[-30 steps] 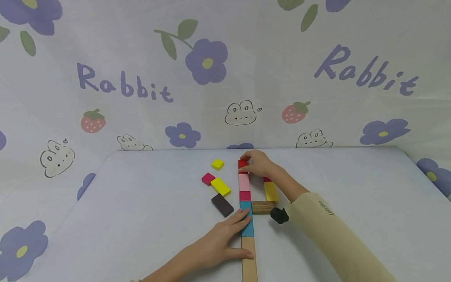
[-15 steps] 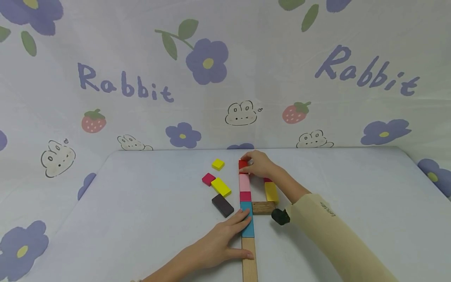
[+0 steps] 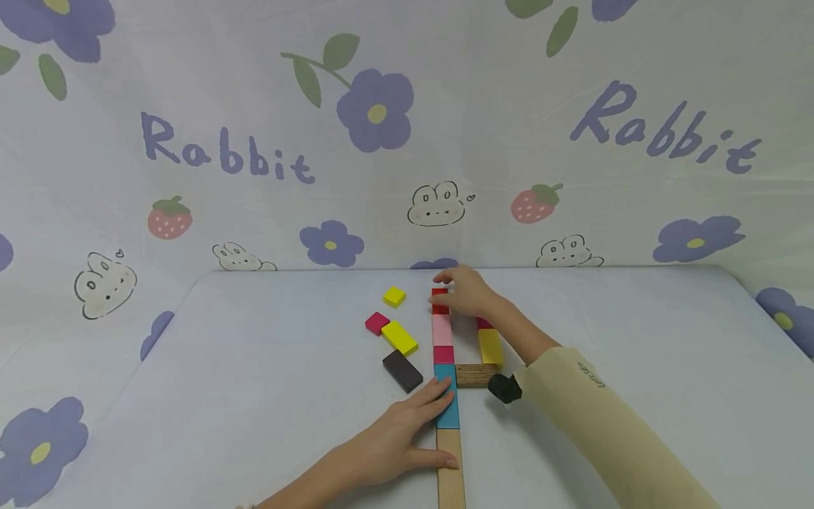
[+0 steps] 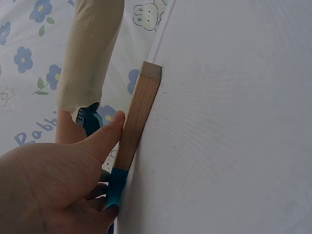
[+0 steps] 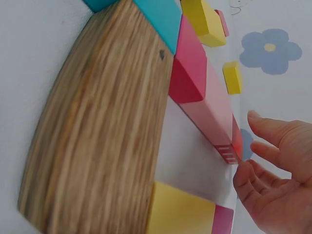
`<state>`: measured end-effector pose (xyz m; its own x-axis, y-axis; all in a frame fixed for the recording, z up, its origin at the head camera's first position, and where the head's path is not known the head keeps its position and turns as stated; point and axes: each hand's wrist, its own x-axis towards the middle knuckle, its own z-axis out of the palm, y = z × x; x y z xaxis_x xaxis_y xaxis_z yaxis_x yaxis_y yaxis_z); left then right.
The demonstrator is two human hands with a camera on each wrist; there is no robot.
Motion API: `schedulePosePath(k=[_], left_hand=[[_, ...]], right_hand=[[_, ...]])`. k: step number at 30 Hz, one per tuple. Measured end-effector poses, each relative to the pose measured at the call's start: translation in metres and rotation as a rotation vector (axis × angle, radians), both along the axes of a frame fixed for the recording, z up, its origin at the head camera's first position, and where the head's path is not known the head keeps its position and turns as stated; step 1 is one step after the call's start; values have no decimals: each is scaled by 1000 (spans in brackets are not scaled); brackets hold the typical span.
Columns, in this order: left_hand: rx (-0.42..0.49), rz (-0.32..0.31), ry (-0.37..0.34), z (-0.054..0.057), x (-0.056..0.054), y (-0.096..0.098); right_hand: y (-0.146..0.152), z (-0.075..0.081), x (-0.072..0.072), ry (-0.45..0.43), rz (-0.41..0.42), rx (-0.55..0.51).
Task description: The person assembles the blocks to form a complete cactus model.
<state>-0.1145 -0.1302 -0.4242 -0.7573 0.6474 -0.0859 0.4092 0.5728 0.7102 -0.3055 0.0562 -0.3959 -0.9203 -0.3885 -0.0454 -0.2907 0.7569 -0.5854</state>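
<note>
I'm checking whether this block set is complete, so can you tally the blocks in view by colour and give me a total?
Red block: 1
Crimson blocks: 3
Light pink block: 1
Yellow blocks: 3
Blue block, partly covered by the left hand: 1
Pale wood block: 1
Brown wood block: 1
Very dark block: 1
Total in view: 12

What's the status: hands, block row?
Left hand on blue block and pale wooden block; right hand by red block, contact unclear. Block row end to end. Dark brown block loose nearby, apparently not obstructing.
</note>
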Motion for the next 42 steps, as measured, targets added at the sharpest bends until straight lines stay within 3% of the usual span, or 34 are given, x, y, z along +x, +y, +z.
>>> schedulePosePath(k=[20,27,34,42], left_hand=[[-8,-13,5,-4,-1,1],[-6,-9,16,-4,-1,0],[11,-22,13,-3,-1,-1],[10,-19,25,-4,-1,-1]], right_hand=[[-7,1,-3,-3,-6,-55],[-15,-3,-8,55,63,-100],[-26,-10,-6,62,80,-127],[-39,-13,-3,152,86,-68]])
